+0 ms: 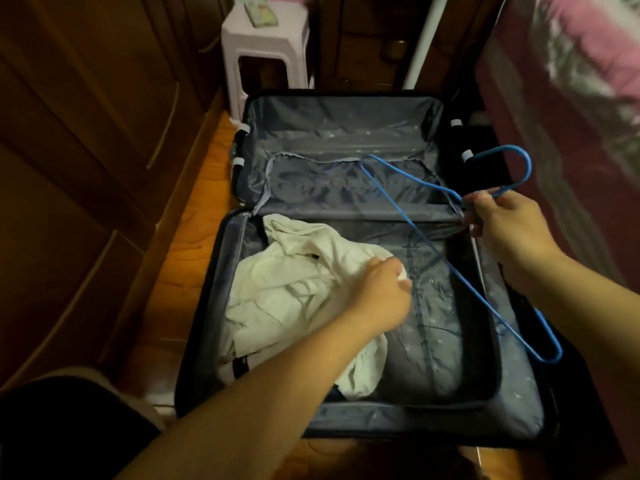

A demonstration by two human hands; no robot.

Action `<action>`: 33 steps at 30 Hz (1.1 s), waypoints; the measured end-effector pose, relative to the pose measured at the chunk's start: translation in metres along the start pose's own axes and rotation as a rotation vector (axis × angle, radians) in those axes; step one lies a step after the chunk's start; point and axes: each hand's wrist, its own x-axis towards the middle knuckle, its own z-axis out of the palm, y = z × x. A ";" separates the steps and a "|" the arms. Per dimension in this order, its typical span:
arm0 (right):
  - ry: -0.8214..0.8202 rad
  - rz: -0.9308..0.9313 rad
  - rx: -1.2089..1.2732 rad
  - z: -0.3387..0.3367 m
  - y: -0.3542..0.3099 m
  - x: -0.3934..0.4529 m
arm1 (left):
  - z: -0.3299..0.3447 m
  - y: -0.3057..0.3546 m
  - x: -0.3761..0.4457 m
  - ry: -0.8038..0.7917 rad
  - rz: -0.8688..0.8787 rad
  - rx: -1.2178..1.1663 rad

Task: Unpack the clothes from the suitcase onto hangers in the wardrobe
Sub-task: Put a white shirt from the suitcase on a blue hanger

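Observation:
An open dark suitcase (346, 133) with grey-blue lining lies flat on the wooden floor. A crumpled white garment (291, 289) fills the left part of its near half. My left hand (381, 292) grips the garment's right edge, fingers curled into the cloth. My right hand (509, 226) holds a blue wire hanger (433, 251) at the base of its hook, above the suitcase's right side. The hanger's triangle slants across the lining toward the near right corner.
Brown wooden wardrobe doors (86, 150) run along the left. A pale plastic stool (266, 53) stands behind the suitcase. A bed with a pink patterned cover (571, 81) borders the right side. A white pole (426, 39) leans at the back.

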 end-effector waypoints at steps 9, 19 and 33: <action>-0.057 0.060 -0.105 -0.005 0.028 -0.005 | -0.125 -0.112 0.012 0.302 -0.372 0.323; -0.433 -0.073 -0.366 0.064 0.033 -0.044 | -0.214 -0.097 -0.033 -0.173 -0.625 0.498; -0.597 -0.209 -0.225 0.114 -0.033 -0.075 | -0.209 0.020 -0.100 0.080 0.191 -1.019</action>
